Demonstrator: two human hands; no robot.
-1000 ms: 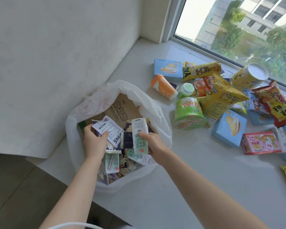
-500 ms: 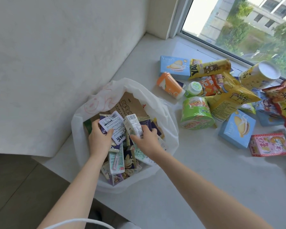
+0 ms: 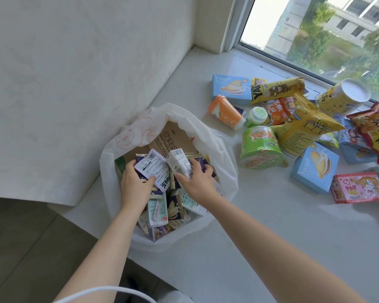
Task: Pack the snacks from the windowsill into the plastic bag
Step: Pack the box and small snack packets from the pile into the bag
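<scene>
- Head view: the left grip (image 3: 136, 188) is curled round one white barcode pouch (image 3: 154, 169), with the thumb on its face.
- The right grip (image 3: 198, 184), just beside the left, pinches one small white carton (image 3: 181, 164) between thumb and curled fingers. The carton is tilted and touches the pouch.
- Both grips are inside the mouth of one white plastic bag (image 3: 224, 156), which sits on the windowsill (image 3: 260, 226).
- Beneath the grips lie many small packets, too jumbled to count. Beyond the grips, one brown cardboard sheet (image 3: 175, 136) leans in the bag.
- Right of the right grip, outside the bag, one green noodle bowl (image 3: 260, 147) is the nearest snack.
- Farther right and beyond lie two blue biscuit boxes (image 3: 231, 89) (image 3: 314, 169), well apart.
- Also there: one orange cup (image 3: 225, 111), one green-lidded jar (image 3: 257, 115), two yellow bags (image 3: 276, 89) (image 3: 304, 125), one yellow canister (image 3: 341, 95), one red bag (image 3: 376, 132) and one pink box (image 3: 359, 188).
</scene>
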